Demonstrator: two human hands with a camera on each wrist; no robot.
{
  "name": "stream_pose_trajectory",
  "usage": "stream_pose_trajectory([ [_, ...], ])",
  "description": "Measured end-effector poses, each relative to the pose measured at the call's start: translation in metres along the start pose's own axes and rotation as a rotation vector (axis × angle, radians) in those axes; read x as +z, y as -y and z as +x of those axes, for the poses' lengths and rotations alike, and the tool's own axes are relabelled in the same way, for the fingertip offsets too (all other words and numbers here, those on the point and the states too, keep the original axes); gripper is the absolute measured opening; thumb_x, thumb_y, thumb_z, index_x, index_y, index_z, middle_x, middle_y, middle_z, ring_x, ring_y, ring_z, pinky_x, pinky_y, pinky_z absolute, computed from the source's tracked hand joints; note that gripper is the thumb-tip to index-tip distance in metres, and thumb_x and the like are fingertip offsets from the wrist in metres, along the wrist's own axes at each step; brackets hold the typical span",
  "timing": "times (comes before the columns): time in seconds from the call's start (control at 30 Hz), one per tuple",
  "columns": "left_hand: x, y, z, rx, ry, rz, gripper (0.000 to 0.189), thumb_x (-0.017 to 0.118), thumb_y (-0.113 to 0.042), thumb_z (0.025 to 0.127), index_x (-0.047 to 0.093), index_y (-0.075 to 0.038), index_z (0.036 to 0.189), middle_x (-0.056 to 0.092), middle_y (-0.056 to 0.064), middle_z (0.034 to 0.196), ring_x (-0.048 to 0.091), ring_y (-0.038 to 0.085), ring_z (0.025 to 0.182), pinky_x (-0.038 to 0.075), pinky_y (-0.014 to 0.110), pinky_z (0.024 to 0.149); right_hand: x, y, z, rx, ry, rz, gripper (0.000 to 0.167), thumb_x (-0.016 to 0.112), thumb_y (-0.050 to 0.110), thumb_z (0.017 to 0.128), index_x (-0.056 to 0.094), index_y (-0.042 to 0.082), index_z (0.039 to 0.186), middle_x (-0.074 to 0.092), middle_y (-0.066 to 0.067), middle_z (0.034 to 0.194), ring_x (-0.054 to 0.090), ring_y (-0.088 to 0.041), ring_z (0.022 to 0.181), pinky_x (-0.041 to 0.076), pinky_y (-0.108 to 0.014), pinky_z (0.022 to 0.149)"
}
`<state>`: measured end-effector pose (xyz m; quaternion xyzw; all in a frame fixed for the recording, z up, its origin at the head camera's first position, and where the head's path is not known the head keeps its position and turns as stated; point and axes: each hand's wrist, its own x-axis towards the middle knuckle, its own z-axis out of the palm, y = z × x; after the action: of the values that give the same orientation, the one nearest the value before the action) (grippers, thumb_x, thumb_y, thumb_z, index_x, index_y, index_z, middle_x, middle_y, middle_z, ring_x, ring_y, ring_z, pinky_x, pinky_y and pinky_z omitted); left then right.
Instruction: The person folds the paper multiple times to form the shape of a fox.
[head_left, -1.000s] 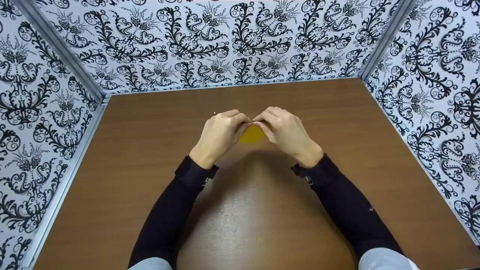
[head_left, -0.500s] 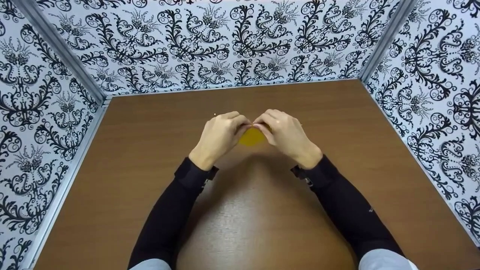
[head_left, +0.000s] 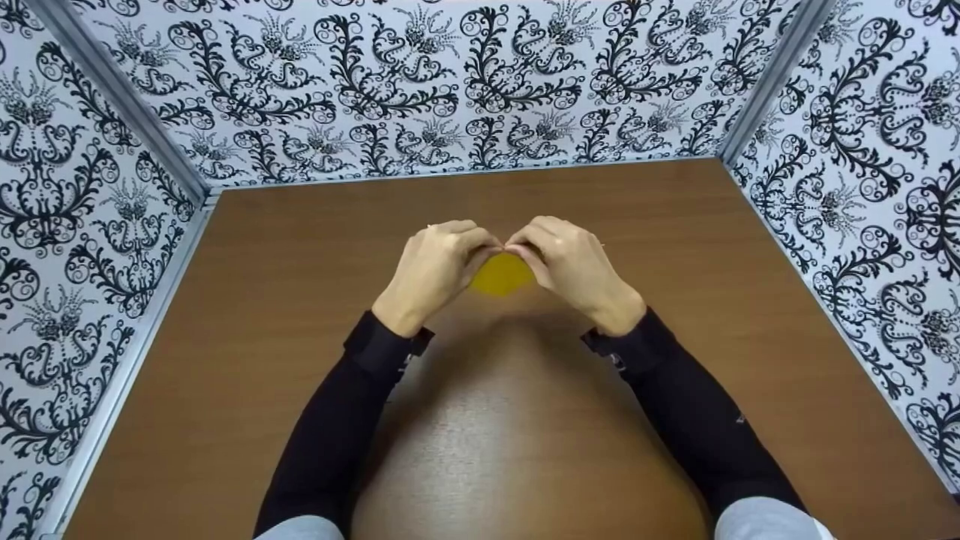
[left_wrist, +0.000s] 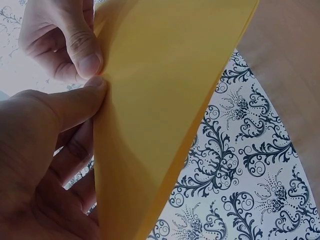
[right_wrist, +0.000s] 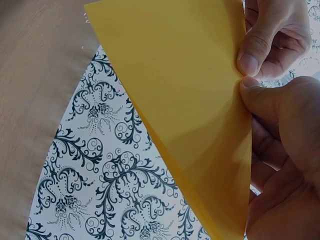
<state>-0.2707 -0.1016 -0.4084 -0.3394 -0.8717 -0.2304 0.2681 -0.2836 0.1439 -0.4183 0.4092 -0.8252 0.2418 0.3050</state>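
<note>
Both hands hold one sheet of yellow paper [left_wrist: 160, 85] by its folded edge, with their fingertips meeting at the middle. In the head view the left hand [head_left: 439, 266] pinches the edge from the left between thumb and fingers. The right hand [head_left: 574, 262] pinches it just beside, from the right. Only a small part of the yellow paper [head_left: 501, 274] shows below the hands there. The right wrist view shows the paper [right_wrist: 175, 85] doubled over, its two layers slightly apart along the slanting side. Fingers behind the sheet are partly hidden.
A brown wooden table [head_left: 300, 300] lies under the hands. Patterned black-and-white walls [head_left: 480, 90] stand at the back and both sides, with grey metal posts [head_left: 127, 105] at the corners. Dark sleeves [head_left: 330, 420] cover the forearms.
Both hands keep their pinch at nearly the same spot. The left hand has shifted very slightly left, and a little more of the yellow paper shows below the fingers.
</note>
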Motion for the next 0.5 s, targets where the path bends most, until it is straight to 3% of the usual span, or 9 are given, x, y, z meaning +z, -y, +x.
stream_pose_trajectory([
  [0.5,-0.014,0.011,0.0,-0.066,-0.015,0.001,0.016,0.08,-0.025,0.113,0.091,-0.014,0.111,0.089,0.002,0.106,0.085,0.025,0.093,0.071,0.042,0.085,-0.017,-0.017,0.001,0.061,0.015,0.016,0.014,0.078,0.016,0.113,0.082,0.003,0.111,0.083,-0.013,0.103,0.08,-0.032,0.092,0.071,-0.043,0.085],
])
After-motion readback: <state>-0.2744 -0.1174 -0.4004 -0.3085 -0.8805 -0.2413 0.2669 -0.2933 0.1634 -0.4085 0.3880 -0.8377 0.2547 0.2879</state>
